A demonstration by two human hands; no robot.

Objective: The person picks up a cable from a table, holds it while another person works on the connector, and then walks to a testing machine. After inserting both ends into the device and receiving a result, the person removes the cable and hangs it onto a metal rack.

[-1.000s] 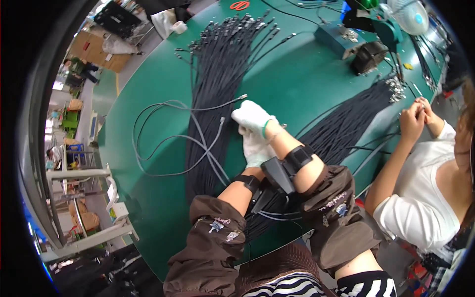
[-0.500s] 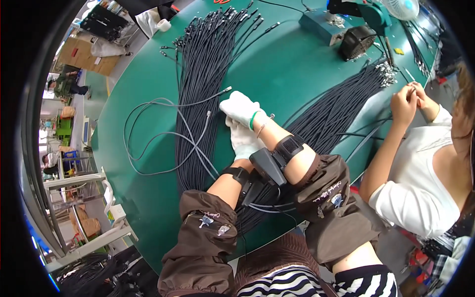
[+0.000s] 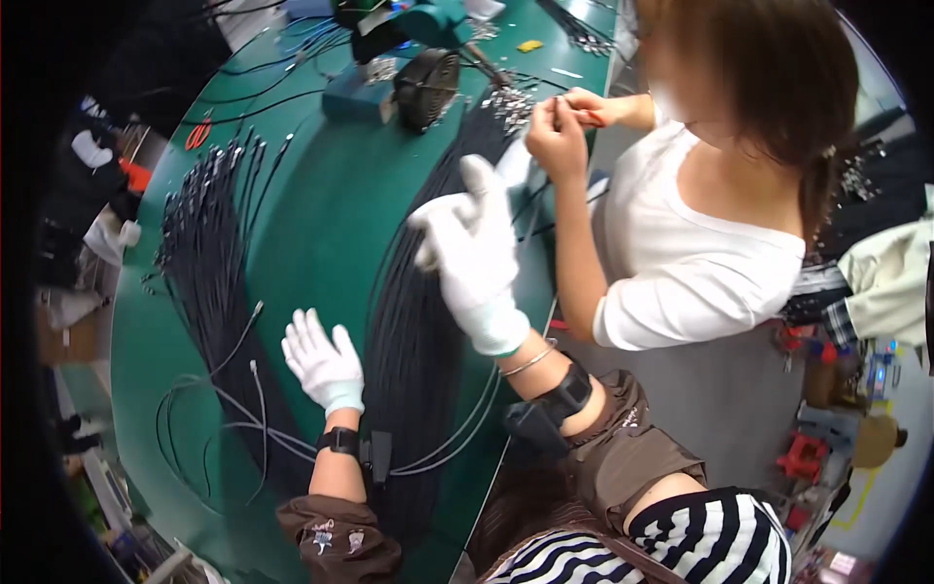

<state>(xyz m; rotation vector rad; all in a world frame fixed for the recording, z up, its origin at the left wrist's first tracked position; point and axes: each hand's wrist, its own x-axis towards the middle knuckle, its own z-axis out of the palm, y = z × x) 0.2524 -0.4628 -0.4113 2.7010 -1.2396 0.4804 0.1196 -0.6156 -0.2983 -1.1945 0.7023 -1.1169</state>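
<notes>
My left hand (image 3: 326, 362), in a white glove, is open with its fingers spread, over the green tabletop between two long bundles of black cables. It holds nothing. My right hand (image 3: 475, 255), also gloved in white, is raised above the right cable bundle (image 3: 413, 321). Its fingers are apart, some partly bent, and no object shows in them. To the left of my left hand lies the left cable bundle (image 3: 209, 263), its connector ends fanned out at the far side. Loose grey cables (image 3: 263, 414) with metal plugs loop across that bundle.
At right, close to my right hand, a co-worker in a white top holds something small in both hands (image 3: 564, 122). A blue-green bench machine (image 3: 360, 95) and a round black fan (image 3: 426, 90) stand at the far side. Orange-handled scissors (image 3: 198, 132) lie at far left.
My view has swung to the right. My hands, together beside the left bundle before, have come apart; the right one has risen over the right bundle, and the left now lies spread.
</notes>
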